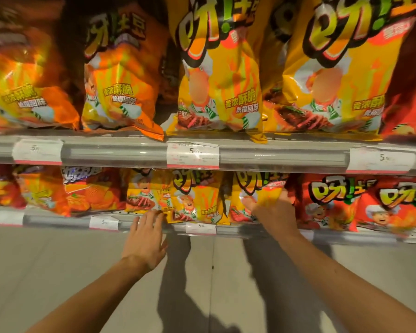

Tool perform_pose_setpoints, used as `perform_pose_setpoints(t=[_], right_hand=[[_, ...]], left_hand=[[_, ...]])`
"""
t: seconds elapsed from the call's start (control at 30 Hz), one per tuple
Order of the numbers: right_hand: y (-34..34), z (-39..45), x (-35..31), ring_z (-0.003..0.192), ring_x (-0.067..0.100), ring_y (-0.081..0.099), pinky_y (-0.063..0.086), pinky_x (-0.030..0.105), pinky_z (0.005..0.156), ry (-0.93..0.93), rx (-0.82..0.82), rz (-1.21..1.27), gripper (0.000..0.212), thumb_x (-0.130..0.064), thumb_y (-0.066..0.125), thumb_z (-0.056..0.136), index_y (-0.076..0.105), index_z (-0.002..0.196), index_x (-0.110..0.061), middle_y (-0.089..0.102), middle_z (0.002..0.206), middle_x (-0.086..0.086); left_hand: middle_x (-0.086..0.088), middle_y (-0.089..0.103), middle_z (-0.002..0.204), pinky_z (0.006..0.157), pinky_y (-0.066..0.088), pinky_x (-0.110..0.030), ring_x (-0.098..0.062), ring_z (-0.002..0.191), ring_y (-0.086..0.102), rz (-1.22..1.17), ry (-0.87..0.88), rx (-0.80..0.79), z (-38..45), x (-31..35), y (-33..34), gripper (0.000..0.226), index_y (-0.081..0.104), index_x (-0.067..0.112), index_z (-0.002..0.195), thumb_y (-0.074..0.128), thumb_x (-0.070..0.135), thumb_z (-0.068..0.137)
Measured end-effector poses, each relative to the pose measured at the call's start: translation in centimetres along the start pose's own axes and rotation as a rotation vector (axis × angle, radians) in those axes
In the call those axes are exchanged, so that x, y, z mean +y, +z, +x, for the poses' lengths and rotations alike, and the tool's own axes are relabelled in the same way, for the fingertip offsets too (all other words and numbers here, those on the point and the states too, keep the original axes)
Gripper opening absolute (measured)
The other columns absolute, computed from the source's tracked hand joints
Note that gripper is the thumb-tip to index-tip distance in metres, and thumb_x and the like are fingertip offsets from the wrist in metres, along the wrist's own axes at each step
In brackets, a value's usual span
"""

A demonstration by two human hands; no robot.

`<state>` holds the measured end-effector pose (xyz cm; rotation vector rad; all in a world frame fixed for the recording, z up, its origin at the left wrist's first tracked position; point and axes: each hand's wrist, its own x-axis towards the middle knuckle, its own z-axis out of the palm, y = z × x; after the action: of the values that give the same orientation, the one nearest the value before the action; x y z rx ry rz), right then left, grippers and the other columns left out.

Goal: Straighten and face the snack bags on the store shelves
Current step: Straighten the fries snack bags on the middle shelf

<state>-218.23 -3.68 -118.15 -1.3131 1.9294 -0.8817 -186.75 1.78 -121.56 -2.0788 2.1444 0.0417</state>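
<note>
The snack bags on the lower shelf (58, 221) are puffed foil pouches: light, soft, glossy and likely slippery, with brittle contents, so I judge they want a gentle hold at the side edges or the bottom seam, never a squeeze across the middle.

The right grip (273, 212) is holding the yellow bag (255, 188) that stands in the lower row. Its fingers wrap the bag's right edge, just beside the red bag (322, 200), and the thumb lies across the front near the bottom. The forearm reaches up from below at a slant, the wrist about level with the shelf lip.

The left grip (145, 234) is wide, fingers straight and spread, holding nothing. Its fingertips are at the shelf lip, touching or nearly touching the bottom corner of the middle yellow bag (195, 200), which leans slightly; I cannot tell whether contact is made. A price tag (103, 222) sits just left of those fingertips.

Above both grips, the upper shelf (274, 155) carries larger bags (221, 87), some of whose bottom corners hang over the rail.
</note>
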Motion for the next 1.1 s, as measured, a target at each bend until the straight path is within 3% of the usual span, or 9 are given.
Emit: perform_pose_setpoints(t=[0.13, 0.27, 0.37, 0.5, 0.6, 0.7, 0.87, 1.0, 1.1], right_hand=[[0.1, 0.7, 1.1, 0.092, 0.030, 0.065, 0.049, 0.036, 0.078, 0.049, 0.025, 0.030, 0.095, -0.076, 0.077, 0.054, 0.056, 0.115, -0.007, 0.067, 0.098, 0.006], [1.1, 1.2, 1.2, 0.082, 0.021, 0.067, 0.047, 0.027, 0.066, -0.057, 0.052, 0.040, 0.068, -0.060, 0.085, 0.067, 0.059, 0.105, -0.011, 0.064, 0.087, -0.004], [1.5, 1.3, 1.6, 0.087, 0.020, 0.069, 0.057, 0.040, 0.081, -0.076, 0.051, 0.139, 0.066, -0.061, 0.085, 0.064, 0.056, 0.105, -0.019, 0.070, 0.092, -0.001], [1.5, 1.7, 1.7, 0.094, 0.023, 0.067, 0.056, 0.050, 0.089, -0.069, -0.010, 0.133, 0.077, -0.073, 0.078, 0.057, 0.052, 0.108, -0.022, 0.066, 0.100, 0.000], [1.6, 2.1, 1.8, 0.093, 0.022, 0.067, 0.056, 0.046, 0.088, -0.041, -0.001, 0.126, 0.071, -0.071, 0.081, 0.058, 0.057, 0.105, -0.023, 0.068, 0.098, -0.001], [1.9, 1.9, 1.8, 0.078, 0.002, 0.069, 0.053, 0.031, 0.069, -0.048, 0.031, 0.198, 0.050, -0.066, 0.083, 0.057, 0.062, 0.093, -0.038, 0.072, 0.080, -0.013], [1.6, 0.4, 1.4, 0.086, 0.014, 0.069, 0.059, 0.032, 0.075, -0.091, 0.137, 0.182, 0.077, -0.062, 0.091, 0.055, 0.058, 0.109, -0.017, 0.071, 0.095, 0.001], [2.8, -2.7, 0.2, 0.098, 0.045, 0.063, 0.052, 0.054, 0.087, -0.219, 0.442, -0.156, 0.074, -0.044, 0.093, 0.067, 0.061, 0.111, 0.007, 0.066, 0.101, 0.027], [4.3, -5.8, -0.7, 0.111, 0.051, 0.054, 0.043, 0.055, 0.094, -0.195, 0.641, -0.347, 0.080, -0.042, 0.089, 0.072, 0.058, 0.119, 0.015, 0.058, 0.113, 0.037]], left_hand=[[-0.003, 0.027, 0.153, 0.123, 0.018, -0.043, -0.024, 0.145, 0.023, 0.008, 0.010, -0.025, 0.4, -0.1, -0.4, 0.076, 0.020, 0.020, 0.153, 0.051, 0.055, 0.093], [-0.005, 0.016, 0.160, 0.123, 0.019, -0.042, -0.028, 0.150, 0.012, -0.030, -0.001, -0.103, 0.1, 0.3, -0.7, 0.088, 0.010, 0.016, 0.157, 0.052, 0.058, 0.092], [-0.005, 0.010, 0.162, 0.122, 0.022, -0.043, -0.027, 0.151, 0.008, -0.102, 0.003, -0.161, 0.2, 0.1, -1.4, 0.092, 0.007, 0.016, 0.158, 0.056, 0.057, 0.091], [-0.003, 0.015, 0.161, 0.119, 0.026, -0.041, -0.025, 0.150, 0.012, -0.165, 0.021, -0.200, 0.3, -0.6, -2.3, 0.090, 0.012, 0.020, 0.158, 0.060, 0.055, 0.090], [-0.003, 0.017, 0.160, 0.119, 0.023, -0.038, -0.024, 0.149, 0.013, -0.221, 0.039, -0.213, 0.4, -1.1, -2.6, 0.088, 0.015, 0.019, 0.158, 0.062, 0.051, 0.090], [-0.002, 0.017, 0.159, 0.120, 0.022, -0.037, -0.023, 0.149, 0.013, -0.268, 0.071, -0.221, 0.3, -1.7, -2.7, 0.086, 0.016, 0.018, 0.158, 0.063, 0.045, 0.091], [-0.003, 0.022, 0.160, 0.118, 0.023, -0.032, -0.023, 0.148, 0.020, -0.356, 0.153, -0.286, 0.6, -4.0, -3.7, 0.077, 0.026, 0.018, 0.155, 0.065, 0.039, 0.092], [0.000, 0.061, 0.124, 0.083, 0.036, -0.009, -0.011, 0.111, 0.051, -0.671, 0.090, -0.125, 0.0, -6.6, -5.3, 0.038, 0.059, 0.010, 0.128, 0.067, 0.025, 0.093], [-0.001, 0.067, 0.108, 0.076, 0.043, -0.015, -0.018, 0.100, 0.060, -0.961, -0.054, -0.025, -0.6, -9.5, -5.5, 0.021, 0.062, 0.011, 0.114, 0.065, 0.019, 0.095]])
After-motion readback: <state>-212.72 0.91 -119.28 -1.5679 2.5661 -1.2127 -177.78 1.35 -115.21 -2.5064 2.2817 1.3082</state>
